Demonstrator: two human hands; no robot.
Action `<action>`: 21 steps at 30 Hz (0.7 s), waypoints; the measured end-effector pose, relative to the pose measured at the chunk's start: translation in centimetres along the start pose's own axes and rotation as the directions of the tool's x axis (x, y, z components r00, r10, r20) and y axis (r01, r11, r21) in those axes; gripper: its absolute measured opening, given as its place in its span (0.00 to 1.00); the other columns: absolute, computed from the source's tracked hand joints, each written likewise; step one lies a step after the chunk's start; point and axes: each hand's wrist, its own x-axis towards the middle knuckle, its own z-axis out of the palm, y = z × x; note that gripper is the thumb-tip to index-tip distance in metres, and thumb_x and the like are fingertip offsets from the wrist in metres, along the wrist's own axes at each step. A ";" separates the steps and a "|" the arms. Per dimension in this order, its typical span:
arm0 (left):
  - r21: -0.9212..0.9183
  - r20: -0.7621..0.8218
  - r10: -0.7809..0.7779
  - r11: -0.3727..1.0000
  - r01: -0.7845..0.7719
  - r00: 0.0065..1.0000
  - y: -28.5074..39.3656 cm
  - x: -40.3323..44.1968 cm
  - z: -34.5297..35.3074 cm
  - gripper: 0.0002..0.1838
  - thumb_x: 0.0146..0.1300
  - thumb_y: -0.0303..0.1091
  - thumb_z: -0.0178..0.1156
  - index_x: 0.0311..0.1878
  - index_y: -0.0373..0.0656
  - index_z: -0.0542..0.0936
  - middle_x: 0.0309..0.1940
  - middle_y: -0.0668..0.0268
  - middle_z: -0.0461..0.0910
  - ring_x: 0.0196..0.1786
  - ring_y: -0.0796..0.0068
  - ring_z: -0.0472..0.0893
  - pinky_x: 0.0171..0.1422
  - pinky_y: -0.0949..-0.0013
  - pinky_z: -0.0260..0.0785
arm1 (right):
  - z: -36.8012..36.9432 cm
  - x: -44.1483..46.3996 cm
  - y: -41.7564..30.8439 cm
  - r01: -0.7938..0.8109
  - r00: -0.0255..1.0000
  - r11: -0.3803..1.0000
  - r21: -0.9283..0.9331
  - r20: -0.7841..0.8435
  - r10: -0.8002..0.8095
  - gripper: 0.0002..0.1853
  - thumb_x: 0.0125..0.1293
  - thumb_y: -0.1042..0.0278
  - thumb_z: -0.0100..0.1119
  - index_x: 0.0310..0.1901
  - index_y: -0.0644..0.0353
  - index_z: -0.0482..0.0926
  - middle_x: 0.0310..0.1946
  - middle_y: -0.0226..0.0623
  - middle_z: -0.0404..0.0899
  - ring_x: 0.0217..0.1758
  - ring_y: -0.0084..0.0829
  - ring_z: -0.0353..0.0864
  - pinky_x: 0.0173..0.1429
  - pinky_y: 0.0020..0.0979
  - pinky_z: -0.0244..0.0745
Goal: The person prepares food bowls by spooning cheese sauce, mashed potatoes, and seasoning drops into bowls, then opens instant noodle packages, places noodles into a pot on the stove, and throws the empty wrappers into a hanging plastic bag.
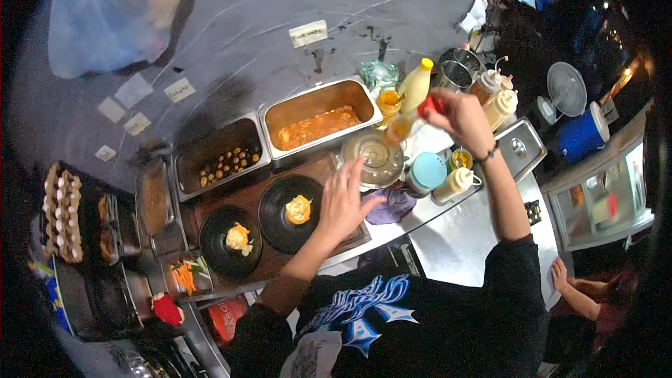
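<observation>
My right hand (462,122) is closed on the red top of a small jar with orange-brown contents (400,128). The jar is tilted and blurred, above a round clear lid or bowl (376,157). My left hand (343,199) is open, fingers apart, at the left edge of that clear piece and just above the board (329,168). Two black plates (274,227) (222,255) lie on the board left of my left hand. Each bears a small orange-and-cream portion of food (299,209) (239,238).
Behind the plates stand metal pans with red-orange stew (318,128) and small round brown pieces (229,168). Bottles (416,80), a turquoise-lidded jar (427,173) and a purple cloth (392,206) crowd the right. Eggs (61,217) sit far left; another person's hand (560,275) is at right.
</observation>
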 end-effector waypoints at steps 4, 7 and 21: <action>-0.142 0.160 -0.117 0.980 0.140 0.980 -1.1 -1.5 -1.1 0.39 0.51 0.51 0.67 0.60 0.40 0.63 0.40 0.48 0.78 0.40 0.46 0.80 0.42 0.55 0.73 | 2.9 -2.1 -7.8 0.001 0.969 0.973 0.232 0.238 -0.058 0.19 0.56 0.56 0.63 0.41 0.64 0.79 0.26 0.47 0.80 0.29 0.41 0.82 0.36 0.35 0.75; -0.280 0.227 -0.192 0.926 0.253 0.955 -3.5 -6.2 -3.1 0.32 0.52 0.48 0.67 0.55 0.41 0.66 0.32 0.50 0.80 0.36 0.46 0.81 0.39 0.54 0.74 | 6.9 -3.0 -10.5 0.094 0.926 0.971 0.218 0.339 -0.166 0.19 0.59 0.54 0.60 0.42 0.64 0.79 0.26 0.46 0.81 0.29 0.41 0.82 0.37 0.35 0.76; -0.330 0.336 -0.450 0.766 0.551 0.827 -7.8 -16.4 -10.7 0.38 0.49 0.49 0.70 0.57 0.39 0.66 0.41 0.52 0.81 0.43 0.54 0.82 0.46 0.58 0.74 | 23.2 -11.7 -22.5 -0.331 0.944 0.135 0.934 0.327 0.051 0.21 0.69 0.62 0.52 0.60 0.60 0.63 0.48 0.33 0.76 0.51 0.23 0.74 0.58 0.29 0.69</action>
